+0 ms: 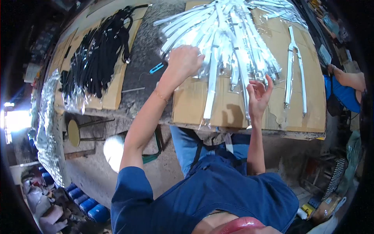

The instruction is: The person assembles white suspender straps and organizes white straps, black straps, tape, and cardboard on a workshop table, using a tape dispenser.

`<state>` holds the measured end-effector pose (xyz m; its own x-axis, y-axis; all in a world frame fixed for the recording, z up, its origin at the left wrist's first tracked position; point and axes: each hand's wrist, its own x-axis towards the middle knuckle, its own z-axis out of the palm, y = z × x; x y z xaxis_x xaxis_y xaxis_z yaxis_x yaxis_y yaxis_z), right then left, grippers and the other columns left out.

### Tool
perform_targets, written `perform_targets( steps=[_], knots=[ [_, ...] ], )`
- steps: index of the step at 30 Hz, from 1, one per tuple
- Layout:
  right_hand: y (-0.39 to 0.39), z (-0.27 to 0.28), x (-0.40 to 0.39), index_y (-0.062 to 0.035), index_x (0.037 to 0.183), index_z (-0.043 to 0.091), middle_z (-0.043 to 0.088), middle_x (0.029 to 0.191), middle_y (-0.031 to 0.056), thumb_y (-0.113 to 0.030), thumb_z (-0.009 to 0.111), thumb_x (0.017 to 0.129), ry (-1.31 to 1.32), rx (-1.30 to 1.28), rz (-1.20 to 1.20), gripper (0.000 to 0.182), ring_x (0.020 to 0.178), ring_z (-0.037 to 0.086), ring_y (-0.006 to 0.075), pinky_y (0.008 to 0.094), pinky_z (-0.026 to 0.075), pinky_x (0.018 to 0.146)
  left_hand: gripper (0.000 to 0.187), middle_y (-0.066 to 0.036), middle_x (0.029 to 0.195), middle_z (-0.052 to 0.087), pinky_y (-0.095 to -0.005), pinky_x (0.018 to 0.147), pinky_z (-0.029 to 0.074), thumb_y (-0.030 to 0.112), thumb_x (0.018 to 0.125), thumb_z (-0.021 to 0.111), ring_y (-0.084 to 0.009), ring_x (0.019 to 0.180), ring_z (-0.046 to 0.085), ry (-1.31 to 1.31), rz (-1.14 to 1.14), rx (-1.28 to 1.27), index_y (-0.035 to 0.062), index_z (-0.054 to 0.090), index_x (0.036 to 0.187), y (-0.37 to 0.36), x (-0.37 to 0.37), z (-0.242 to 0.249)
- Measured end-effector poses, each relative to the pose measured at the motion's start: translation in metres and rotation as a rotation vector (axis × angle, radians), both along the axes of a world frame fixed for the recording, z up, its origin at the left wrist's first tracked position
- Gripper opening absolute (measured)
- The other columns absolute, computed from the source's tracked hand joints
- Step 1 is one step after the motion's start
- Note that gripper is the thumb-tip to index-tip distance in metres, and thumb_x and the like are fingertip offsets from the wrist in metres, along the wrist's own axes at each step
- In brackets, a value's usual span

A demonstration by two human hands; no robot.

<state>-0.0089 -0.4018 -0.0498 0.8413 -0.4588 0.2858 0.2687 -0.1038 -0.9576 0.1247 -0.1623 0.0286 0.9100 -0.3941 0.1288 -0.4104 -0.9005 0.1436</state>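
White suspenders (222, 35) in clear plastic sleeves lie fanned out in a pile on a cardboard sheet. My left hand (185, 60) rests on the left side of this pile with its fingers curled under; what they grip is hidden. Over the front edge of the pile, my right hand (259, 95) is open, palm up, its fingers apart and nothing between them. One strap hangs down beside its wrist. A separate pair of white suspenders (290, 70) lies flat to the right, spread in a Y shape with metal clips at the lower ends.
Black straps (99, 54), some in plastic, are heaped on another cardboard piece (130, 50) at the left. Between the piles lie a blue clip-like tool (156, 68) and a thin white stick (133, 90). A stool (74, 132) stands below the table; another person's arm (348, 80) shows at right.
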Motion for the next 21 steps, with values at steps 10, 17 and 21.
perform_targets(
  steps=[10,17,21],
  knots=[
    [-0.075,0.002,0.141,-0.0054,0.141,0.033,0.068,0.089,0.0103,-0.001,0.064,0.088,0.008,-0.255,0.056,0.061,0.081,0.066,0.0169,0.0306,0.053,0.074,0.044,-0.025,0.102,0.069,-0.0441,0.087,0.053,0.035,0.074,0.069,-0.0399,0.098,0.067,0.254,0.202,-0.359,-0.0016,0.068,0.098,-0.137,0.209,-0.078],
    [-0.075,0.011,0.259,-0.0037,0.141,0.034,0.070,0.094,0.0164,-0.014,0.071,0.086,-0.037,-0.414,0.095,0.067,0.088,0.069,0.0252,0.0351,0.053,0.078,0.039,-0.013,0.092,0.072,-0.0308,0.074,0.053,0.018,0.067,0.083,-0.0186,0.081,0.068,0.451,0.173,-0.877,-0.0025,0.070,0.098,-0.142,0.215,-0.082],
    [-0.068,0.060,0.252,-0.0048,0.142,0.033,0.069,0.089,0.0098,-0.015,0.075,0.084,-0.078,-0.177,0.383,0.072,0.087,0.067,0.0178,0.0321,0.051,0.079,0.028,-0.007,0.089,0.071,-0.0268,0.075,0.051,0.008,0.077,0.079,-0.0134,0.078,0.064,0.475,-0.135,-1.150,-0.0030,0.070,0.100,-0.126,0.133,0.003]
  ],
)
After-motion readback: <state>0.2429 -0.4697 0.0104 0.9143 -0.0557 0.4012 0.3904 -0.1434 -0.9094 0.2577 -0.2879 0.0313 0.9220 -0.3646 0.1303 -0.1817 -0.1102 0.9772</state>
